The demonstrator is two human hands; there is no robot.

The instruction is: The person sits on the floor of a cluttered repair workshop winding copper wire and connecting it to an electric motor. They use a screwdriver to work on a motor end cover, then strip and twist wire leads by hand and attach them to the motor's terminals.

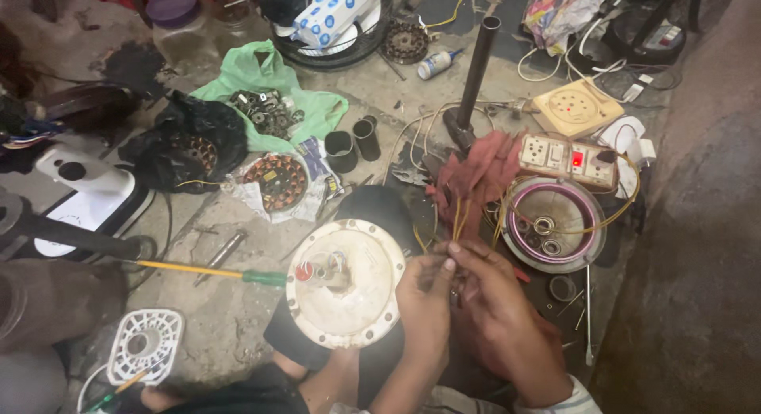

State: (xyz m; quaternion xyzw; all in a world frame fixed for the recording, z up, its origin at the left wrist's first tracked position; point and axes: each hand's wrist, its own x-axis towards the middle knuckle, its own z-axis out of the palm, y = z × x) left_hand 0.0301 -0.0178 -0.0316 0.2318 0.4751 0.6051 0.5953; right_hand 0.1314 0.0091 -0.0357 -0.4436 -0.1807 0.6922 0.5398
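Observation:
A round cream fan motor housing (349, 291) rests on my lap, its shaft end up. Thin yellow wires (459, 216) rise from beside it toward a dark red cloth (476, 172). My left hand (424, 299) and my right hand (495, 303) meet just right of the housing, fingertips pinched together on the lower ends of those wires. What lies between the fingers is too small to make out.
A screwdriver with a green handle and yellow shaft (214, 271) lies left of the housing. Nearby are a copper-wound stator (276, 181), a green bag of metal parts (265, 105), a switch board with a red light (569, 159), a round bowl with bearings (552, 224) and a black pipe (474, 73).

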